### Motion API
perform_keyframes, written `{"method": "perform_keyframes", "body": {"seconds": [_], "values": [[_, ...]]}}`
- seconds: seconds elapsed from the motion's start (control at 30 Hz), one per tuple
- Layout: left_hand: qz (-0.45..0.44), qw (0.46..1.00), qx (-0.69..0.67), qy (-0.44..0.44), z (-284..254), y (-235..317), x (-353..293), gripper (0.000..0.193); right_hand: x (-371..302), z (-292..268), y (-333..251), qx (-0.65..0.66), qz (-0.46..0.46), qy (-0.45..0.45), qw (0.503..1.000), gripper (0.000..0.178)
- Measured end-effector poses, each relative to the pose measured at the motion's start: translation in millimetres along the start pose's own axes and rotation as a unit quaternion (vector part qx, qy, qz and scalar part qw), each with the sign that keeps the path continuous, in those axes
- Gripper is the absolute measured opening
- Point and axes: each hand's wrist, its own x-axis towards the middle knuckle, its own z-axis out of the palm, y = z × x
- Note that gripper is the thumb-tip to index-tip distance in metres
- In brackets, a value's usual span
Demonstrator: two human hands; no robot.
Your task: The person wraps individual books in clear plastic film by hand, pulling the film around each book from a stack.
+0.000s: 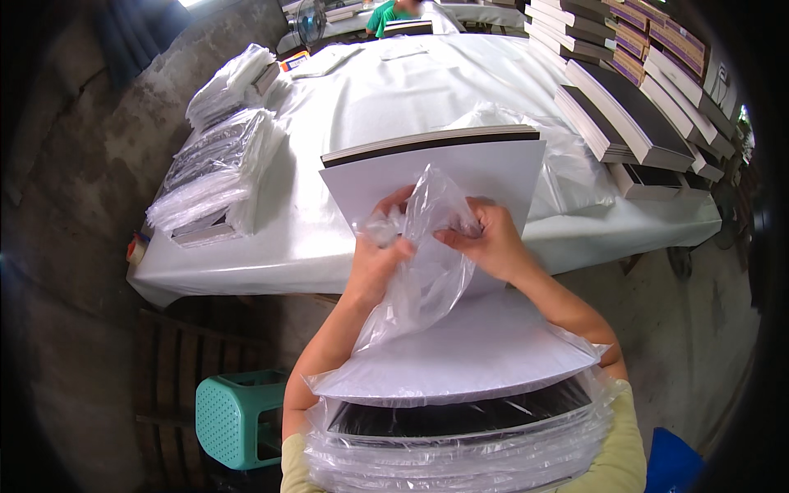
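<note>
Both hands grip a crumpled clear plastic bag at chest level. My left hand pinches its left side, fingers closed. On its right side, my right hand has thumb and fingers pressed together on the film. Directly behind the hands, a stack of white and black boards leans at the table's near edge, a white face toward me. Close to my body lies a pile of plastic-wrapped boards, a white sheet on top; the bag's lower end hangs onto it.
A white-covered table spreads ahead. Plastic-wrapped packs are piled at its left, stacks of black-and-white boards at its right. A green stool stands lower left, a blue object lower right. A person in green is at the far end.
</note>
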Motion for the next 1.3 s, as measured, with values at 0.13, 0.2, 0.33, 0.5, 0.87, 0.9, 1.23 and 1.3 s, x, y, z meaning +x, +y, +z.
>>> {"method": "perform_keyframes", "body": {"seconds": [0.13,0.2,0.33,0.5,0.87,0.9,1.23,1.3], "values": [[-0.043,0.994,0.098,0.009,4,16,-1,0.026,-8,1,-26,0.101,-0.04,-0.028,0.994,0.027],[-0.055,0.985,0.152,-0.069,3,23,-5,0.021,-8,-7,-35,0.32,0.049,-0.039,0.945,0.031],[-0.041,0.979,0.139,-0.141,4,17,-13,0.021,-4,-29,-53,0.348,0.107,-0.06,0.929,0.038],[-0.049,0.974,0.198,-0.098,-3,16,-14,0.023,-6,-40,-46,0.452,0.077,0.01,0.889,0.042],[0.082,0.964,0.253,0.031,-45,4,-14,0.032,-8,-51,-50,0.215,0.047,0.018,0.975,0.025],[0.072,0.965,0.241,0.077,-50,18,-10,0.035,-10,-55,-49,0.18,0.045,0.029,0.982,0.021],[0.039,0.962,0.241,-0.119,40,33,-11,0.035,-14,-31,-42,0.19,0.011,0.043,0.981,0.02],[0.031,0.975,0.174,-0.133,30,21,-7,0.03,-14,-33,-37,0.242,-0.005,-0.003,0.97,0.026]]}}
